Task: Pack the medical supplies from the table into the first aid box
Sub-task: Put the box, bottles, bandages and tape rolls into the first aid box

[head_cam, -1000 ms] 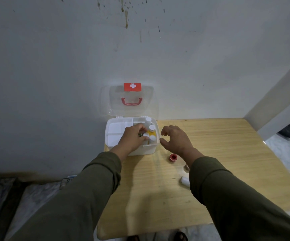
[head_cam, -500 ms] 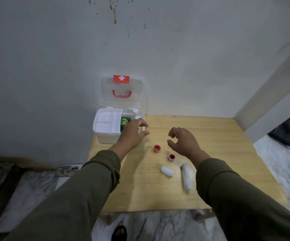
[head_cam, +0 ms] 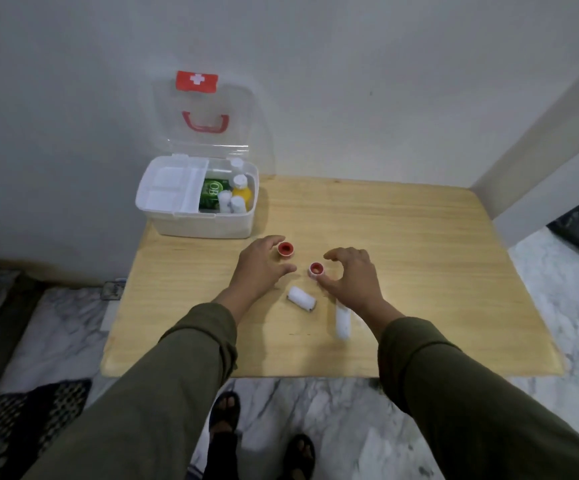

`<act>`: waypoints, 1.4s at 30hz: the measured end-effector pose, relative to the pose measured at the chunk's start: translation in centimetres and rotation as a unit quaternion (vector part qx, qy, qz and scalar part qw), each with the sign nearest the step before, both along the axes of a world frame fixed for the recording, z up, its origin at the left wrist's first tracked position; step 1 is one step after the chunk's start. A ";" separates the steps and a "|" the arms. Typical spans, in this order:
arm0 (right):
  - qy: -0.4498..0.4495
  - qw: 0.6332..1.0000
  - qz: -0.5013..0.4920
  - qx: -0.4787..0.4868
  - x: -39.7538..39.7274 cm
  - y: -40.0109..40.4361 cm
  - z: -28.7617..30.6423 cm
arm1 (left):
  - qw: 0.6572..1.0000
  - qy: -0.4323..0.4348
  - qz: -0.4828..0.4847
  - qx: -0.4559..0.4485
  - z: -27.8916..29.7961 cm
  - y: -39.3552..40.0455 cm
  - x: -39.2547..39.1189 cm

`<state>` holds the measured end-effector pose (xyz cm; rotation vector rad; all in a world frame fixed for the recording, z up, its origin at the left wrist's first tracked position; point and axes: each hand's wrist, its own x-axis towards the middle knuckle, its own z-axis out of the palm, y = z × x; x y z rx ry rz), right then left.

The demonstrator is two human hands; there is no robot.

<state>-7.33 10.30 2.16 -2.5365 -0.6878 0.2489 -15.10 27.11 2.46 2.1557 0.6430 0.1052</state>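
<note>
My left hand (head_cam: 262,268) curls open around a red tape roll (head_cam: 285,249) just before the first aid box (head_cam: 198,199); my right hand (head_cam: 348,275), open, cups another red roll (head_cam: 316,269).

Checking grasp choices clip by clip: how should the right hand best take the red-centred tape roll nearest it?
Probably a pinch across the white outer rim, from above. The tape roll lies flat on the table, red core up, so its round sides are free. The right hand is open, thumb by the roll's near edge and fingers arched beyond it, so closing makes the grip.
</note>
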 end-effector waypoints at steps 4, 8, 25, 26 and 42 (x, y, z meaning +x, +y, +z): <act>0.025 1.000 0.010 0.002 1.2 -0.1 -1.7 | 1.000 0.013 0.007 0.016 -1.4 -0.1 1.1; 0.022 0.999 0.030 0.004 2.4 0.4 -3.0 | 1.000 0.017 0.002 0.019 -2.5 0.1 2.3; 0.010 0.998 0.041 0.056 3.0 1.3 3.3 | 0.996 -0.051 0.069 0.008 2.9 0.1 0.1; 0.007 0.997 0.045 0.062 2.9 1.8 4.2 | 0.996 -0.057 0.070 0.011 4.0 0.5 -0.2; -0.059 0.989 0.085 0.105 1.0 17.2 12.3 | 0.989 -0.097 0.092 0.067 11.2 16.8 -4.1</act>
